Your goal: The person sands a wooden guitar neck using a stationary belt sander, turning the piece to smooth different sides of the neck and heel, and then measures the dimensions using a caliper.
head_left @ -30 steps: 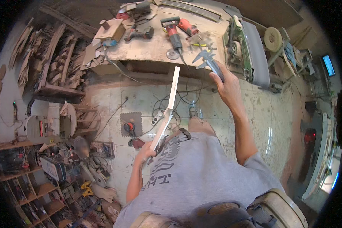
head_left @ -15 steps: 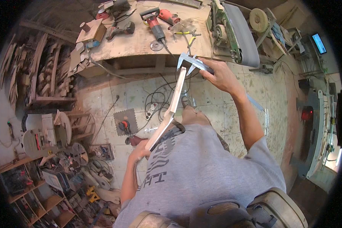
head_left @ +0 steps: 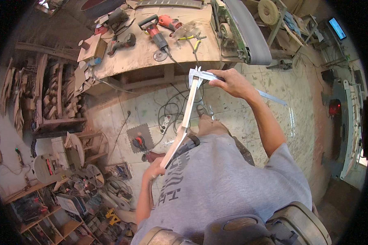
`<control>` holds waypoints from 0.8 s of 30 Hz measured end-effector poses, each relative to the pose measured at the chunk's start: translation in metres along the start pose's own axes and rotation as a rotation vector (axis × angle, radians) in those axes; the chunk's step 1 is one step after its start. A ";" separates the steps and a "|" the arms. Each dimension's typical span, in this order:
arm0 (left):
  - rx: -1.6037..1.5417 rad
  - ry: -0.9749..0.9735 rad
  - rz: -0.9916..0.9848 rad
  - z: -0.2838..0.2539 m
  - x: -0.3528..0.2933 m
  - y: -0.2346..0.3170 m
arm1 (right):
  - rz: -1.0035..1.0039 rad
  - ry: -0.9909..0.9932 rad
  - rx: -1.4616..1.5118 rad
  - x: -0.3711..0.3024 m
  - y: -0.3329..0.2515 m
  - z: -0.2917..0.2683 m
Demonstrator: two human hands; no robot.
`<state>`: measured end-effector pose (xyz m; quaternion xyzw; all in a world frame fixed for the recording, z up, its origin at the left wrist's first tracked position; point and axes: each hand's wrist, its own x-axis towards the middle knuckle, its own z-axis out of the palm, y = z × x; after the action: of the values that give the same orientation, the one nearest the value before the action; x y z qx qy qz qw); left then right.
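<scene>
My right hand (head_left: 233, 83) is closed round a grey metal vernier caliper (head_left: 206, 75), whose long beam sticks out past the wrist. The caliper's jaws sit around the far end of a narrow, angled wooden piece (head_left: 189, 107). That piece is pale wood with a bend about midway, and it runs down toward my body. At its near end my left hand (head_left: 154, 168) grips it, close to my grey shirt. Whether both jaws press on the wood is too small to tell.
Ahead stands a workbench (head_left: 122, 65) with an angle grinder (head_left: 154, 34), a cordless drill (head_left: 122, 43) and yellow-handled pliers (head_left: 195, 40). A belt sander (head_left: 249, 36) is at its right. Black cables (head_left: 171, 107) lie on the tiled floor. Cluttered shelves (head_left: 49, 220) stand at the lower left.
The caliper has moved onto the wooden piece's far end, and its jaws have closed in around it. My left hand keeps its grip. The whole view has shifted slightly.
</scene>
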<state>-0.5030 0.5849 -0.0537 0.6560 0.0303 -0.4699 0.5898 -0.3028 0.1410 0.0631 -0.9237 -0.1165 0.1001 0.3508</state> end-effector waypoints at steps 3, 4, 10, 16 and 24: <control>0.017 -0.013 -0.002 -0.002 0.004 -0.003 | -0.021 0.071 0.020 -0.004 0.013 0.007; 0.021 -0.012 -0.001 -0.002 0.005 -0.006 | -0.037 0.103 0.031 -0.005 0.017 0.010; 0.041 0.032 -0.016 0.001 0.008 0.005 | 0.002 0.134 -0.006 -0.013 0.015 0.004; 0.082 0.008 -0.011 -0.003 0.017 0.005 | 0.066 0.116 0.048 -0.016 0.017 -0.002; 0.064 -0.008 -0.028 -0.005 0.019 0.016 | 0.096 0.131 0.033 -0.016 0.022 0.000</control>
<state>-0.4801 0.5748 -0.0546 0.6723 0.0221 -0.4813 0.5621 -0.3147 0.1206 0.0499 -0.9269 -0.0472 0.0583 0.3678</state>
